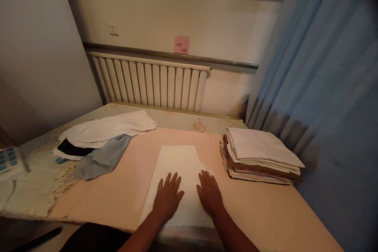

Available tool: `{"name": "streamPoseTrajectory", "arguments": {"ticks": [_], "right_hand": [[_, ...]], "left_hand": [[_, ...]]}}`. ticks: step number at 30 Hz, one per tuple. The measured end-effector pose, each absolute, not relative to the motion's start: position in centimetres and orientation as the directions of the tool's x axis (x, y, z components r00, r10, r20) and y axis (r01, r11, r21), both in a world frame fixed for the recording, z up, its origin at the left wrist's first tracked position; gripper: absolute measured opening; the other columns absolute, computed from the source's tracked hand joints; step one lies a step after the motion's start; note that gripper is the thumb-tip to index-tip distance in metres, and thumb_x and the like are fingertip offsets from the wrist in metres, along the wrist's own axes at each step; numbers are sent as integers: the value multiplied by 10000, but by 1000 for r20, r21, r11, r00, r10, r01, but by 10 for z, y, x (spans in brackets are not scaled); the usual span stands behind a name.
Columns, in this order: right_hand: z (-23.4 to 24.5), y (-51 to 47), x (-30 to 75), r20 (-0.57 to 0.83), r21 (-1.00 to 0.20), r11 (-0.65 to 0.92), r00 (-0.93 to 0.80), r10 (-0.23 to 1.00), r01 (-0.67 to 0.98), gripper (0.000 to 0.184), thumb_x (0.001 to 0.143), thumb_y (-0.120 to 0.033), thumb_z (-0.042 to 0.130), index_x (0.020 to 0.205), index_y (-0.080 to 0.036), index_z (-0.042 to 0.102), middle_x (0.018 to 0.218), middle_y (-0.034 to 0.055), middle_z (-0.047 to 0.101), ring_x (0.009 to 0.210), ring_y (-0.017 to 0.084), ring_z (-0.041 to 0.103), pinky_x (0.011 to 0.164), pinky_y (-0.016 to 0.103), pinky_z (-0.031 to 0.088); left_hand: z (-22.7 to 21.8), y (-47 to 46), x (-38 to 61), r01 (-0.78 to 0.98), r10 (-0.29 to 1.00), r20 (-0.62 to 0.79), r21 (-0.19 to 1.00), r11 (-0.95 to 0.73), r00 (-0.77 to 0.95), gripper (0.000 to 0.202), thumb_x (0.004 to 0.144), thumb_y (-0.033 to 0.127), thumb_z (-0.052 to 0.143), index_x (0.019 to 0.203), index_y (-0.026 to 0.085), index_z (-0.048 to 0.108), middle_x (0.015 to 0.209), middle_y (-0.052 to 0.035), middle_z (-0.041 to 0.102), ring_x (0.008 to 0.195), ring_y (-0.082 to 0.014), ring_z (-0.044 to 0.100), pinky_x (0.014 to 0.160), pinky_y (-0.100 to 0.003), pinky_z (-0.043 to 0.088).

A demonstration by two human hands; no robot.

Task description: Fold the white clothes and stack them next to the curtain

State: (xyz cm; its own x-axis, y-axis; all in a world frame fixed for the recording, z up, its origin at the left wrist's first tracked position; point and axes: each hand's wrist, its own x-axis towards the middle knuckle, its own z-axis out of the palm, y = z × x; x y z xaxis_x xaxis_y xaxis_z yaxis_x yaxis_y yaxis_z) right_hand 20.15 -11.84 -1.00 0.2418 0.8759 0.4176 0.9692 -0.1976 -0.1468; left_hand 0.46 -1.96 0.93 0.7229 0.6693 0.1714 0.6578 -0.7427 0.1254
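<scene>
A white cloth or sheet [180,161] lies flat on the peach-coloured board [124,201], its near end at the table's front edge. Pressed flat on its left side is my left hand [169,196], fingers stretched out. On the right side rests my right hand [210,192], also flat with fingers extended. Just beyond its fingertips a small crumpled white bit [207,168] sticks out from the sheet's right edge. Whether the sheet is one layer or folded, I cannot tell.
To the right stands a stack of folded cloths [262,149], white on top. Loose white clothing [109,128] and a grey-blue piece [103,159] lie at the left. A device with dark keys [12,163] is at far left. Behind are a radiator [147,80] and blue curtain [319,106].
</scene>
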Motion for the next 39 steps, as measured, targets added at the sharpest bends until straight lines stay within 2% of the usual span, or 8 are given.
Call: {"name": "streamPoseTrajectory", "arguments": {"ticks": [5,9,14,19,23,27,32,39], "right_hand": [[-10,-117,205,359,-140,-211,248,900,967,447,910,-243,454,1339,-138,523,1451,125,452,1369,268,375,1142,468,263],[1,-104,199,327,-167,-223,267,906,960,422,885,-208,454,1283,-140,579,1381,138,530,1338,292,417,1130,490,281],[20,-55,163,453,-233,6,103,886,972,443,947,-219,335,1335,-144,537,1410,105,507,1341,225,421,1122,418,336],[19,-2,151,398,-212,141,-47,916,967,426,966,-253,353,1342,-157,529,1445,96,465,1376,216,367,1134,404,311],[5,18,170,401,-154,95,-26,916,984,430,978,-315,380,1371,-179,490,1470,97,431,1400,218,321,1160,438,225],[-2,25,185,416,-160,-27,92,905,987,474,981,-375,367,1397,-167,458,1484,113,405,1418,231,281,1168,454,165],[-2,30,195,357,-187,-171,229,905,967,505,977,-403,358,1400,-145,455,1496,135,379,1411,262,293,1157,471,172],[-1,30,200,328,-202,-217,275,904,955,532,972,-408,356,1414,-124,435,1500,148,368,1418,279,274,1153,475,176]], "left_hand": [[9,-4,-3,711,721,180,130,-691,669,550,943,430,360,1451,221,391,1529,-75,348,1427,-308,260,1135,-553,231],[5,-7,-4,708,713,246,125,-695,657,546,944,419,352,1446,209,400,1509,-88,388,1416,-313,286,1133,-557,238],[1,-8,-6,692,686,305,109,-714,660,534,952,417,335,1442,217,407,1497,-89,408,1405,-313,308,1125,-559,256],[-1,-6,-8,696,688,291,92,-712,665,557,959,429,314,1464,199,364,1505,-86,394,1406,-307,310,1125,-558,266],[-6,-4,-8,689,677,305,82,-720,670,548,954,421,325,1472,241,346,1524,-50,364,1411,-294,303,1128,-547,269],[-9,-2,-7,694,681,319,94,-714,659,538,947,418,338,1459,259,373,1518,-48,375,1413,-292,302,1135,-540,258],[-9,-2,-7,691,687,298,110,-714,663,542,951,429,315,1459,252,376,1522,-51,367,1414,-298,299,1136,-549,255],[-6,-3,-8,692,691,283,116,-713,665,550,955,433,303,1460,227,377,1516,-60,375,1416,-298,293,1139,-551,254]]}}
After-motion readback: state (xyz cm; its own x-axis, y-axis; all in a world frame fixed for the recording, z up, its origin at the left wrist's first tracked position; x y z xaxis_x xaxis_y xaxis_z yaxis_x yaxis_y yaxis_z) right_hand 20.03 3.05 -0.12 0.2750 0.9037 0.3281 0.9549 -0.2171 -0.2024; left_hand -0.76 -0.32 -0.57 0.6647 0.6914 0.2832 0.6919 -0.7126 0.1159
